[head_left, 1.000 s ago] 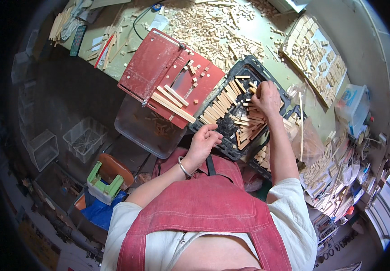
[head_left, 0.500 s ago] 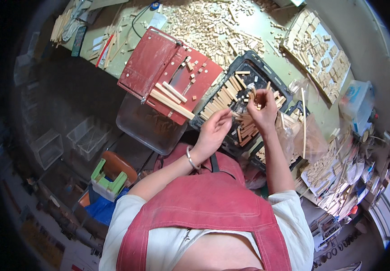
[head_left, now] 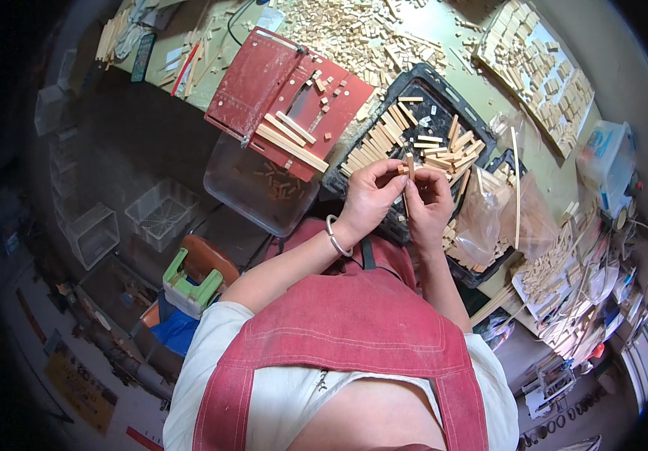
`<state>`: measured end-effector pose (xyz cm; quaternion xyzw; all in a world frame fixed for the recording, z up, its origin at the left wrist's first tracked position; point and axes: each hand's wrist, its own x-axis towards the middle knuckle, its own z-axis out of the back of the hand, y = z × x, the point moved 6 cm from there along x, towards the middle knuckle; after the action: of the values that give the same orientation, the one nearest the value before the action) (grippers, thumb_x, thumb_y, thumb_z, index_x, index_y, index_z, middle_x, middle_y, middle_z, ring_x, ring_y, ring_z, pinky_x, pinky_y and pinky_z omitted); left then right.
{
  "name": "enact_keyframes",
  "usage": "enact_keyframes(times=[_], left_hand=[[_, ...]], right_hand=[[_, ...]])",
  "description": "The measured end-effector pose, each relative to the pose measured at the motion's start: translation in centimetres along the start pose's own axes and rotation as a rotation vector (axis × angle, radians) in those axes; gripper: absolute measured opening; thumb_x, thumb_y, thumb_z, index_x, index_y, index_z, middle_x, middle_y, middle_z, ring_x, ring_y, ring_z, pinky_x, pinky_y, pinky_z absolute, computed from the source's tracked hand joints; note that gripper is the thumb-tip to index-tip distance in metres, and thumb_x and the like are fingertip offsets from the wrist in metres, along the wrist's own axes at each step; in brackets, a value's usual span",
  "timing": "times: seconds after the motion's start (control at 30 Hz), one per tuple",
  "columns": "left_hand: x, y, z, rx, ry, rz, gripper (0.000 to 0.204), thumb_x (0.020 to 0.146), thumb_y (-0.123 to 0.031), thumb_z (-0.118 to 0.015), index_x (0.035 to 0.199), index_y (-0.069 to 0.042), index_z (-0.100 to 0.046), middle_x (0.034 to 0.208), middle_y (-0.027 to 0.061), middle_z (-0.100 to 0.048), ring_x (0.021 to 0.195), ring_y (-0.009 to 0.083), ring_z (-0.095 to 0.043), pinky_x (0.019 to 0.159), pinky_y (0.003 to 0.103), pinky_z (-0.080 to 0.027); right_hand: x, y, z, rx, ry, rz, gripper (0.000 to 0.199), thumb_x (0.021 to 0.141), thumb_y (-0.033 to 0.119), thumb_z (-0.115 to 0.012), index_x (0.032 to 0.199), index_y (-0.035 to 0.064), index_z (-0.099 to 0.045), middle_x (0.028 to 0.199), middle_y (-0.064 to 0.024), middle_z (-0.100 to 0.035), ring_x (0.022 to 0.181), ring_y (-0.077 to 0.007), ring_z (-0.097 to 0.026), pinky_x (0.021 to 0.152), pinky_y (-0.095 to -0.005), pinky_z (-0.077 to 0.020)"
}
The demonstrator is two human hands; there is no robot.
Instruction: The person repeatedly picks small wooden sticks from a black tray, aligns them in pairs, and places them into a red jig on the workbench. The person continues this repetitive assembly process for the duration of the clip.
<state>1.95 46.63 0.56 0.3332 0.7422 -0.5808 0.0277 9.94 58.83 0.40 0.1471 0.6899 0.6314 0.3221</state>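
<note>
My hands meet over the near part of a black plastic tray (head_left: 444, 84) full of short wooden sticks (head_left: 384, 139). With thumb and fingers pinched, my left hand (head_left: 371, 201) has a small wooden block (head_left: 403, 171) at its tips. Beside it, my right hand (head_left: 430, 207) grips a slim wooden stick (head_left: 410, 167) that stands upright between the two hands. Fingers partly cover both pieces, so their full length is hidden. More sticks (head_left: 451, 156) lie loosely piled in the tray, just beyond my right hand.
Left of the tray, a red metal machine table (head_left: 252, 83) carries long strips and small cubes; a clear bin (head_left: 260, 188) sits below. Wood pieces (head_left: 354, 37) heap at the back. Right are a plastic bag (head_left: 481, 210), a board of blocks (head_left: 542, 75) and a clear tub (head_left: 607, 161).
My right hand has come back from inside the tray toward my left hand, bringing a stick. My left hand has moved right and closed, and the hands now work together.
</note>
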Motion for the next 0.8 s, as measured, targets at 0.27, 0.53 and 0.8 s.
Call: enact_keyframes(times=[0.27,0.53,0.8], left_hand=[[-1.4,-1.8,-0.2,-0.019,0.002,-0.053,0.021,0.105,-0.006,-0.072,0.123,0.003,-0.073,0.113,0.0038,-0.077,0.102,0.0085,-0.07,0.092,0.026,-0.058],[-2.7,-3.7,0.2,-0.029,0.123,-0.072,0.023,0.105,-0.007,-0.072,0.125,0.004,-0.075,0.113,0.0037,-0.077,0.103,0.0083,-0.07,0.092,0.025,-0.057],[-5.8,-6.2,2.9,0.388,0.179,-0.359,0.029,0.107,-0.004,-0.066,0.135,0.001,-0.071,0.116,0.0048,-0.071,0.101,0.0089,-0.067,0.089,0.025,-0.055]], right_hand=[[-1.5,1.0,-0.1,0.07,-0.01,0.008,0.017,0.099,-0.002,-0.073,0.113,0.003,-0.067,0.1,0.0022,-0.067,0.083,-0.0022,-0.059,0.072,-0.0194,-0.0473],[-4.0,2.8,-0.9,0.048,-0.056,0.082,0.018,0.099,-0.004,-0.073,0.114,0.0027,-0.067,0.102,0.0013,-0.068,0.086,-0.0035,-0.063,0.077,-0.0201,-0.0512],[-9.0,3.8,-2.0,0.136,-0.134,0.012,0.018,0.099,-0.002,-0.076,0.114,0.0022,-0.068,0.1,0.0027,-0.069,0.084,-0.0029,-0.062,0.074,-0.0195,-0.0494]])
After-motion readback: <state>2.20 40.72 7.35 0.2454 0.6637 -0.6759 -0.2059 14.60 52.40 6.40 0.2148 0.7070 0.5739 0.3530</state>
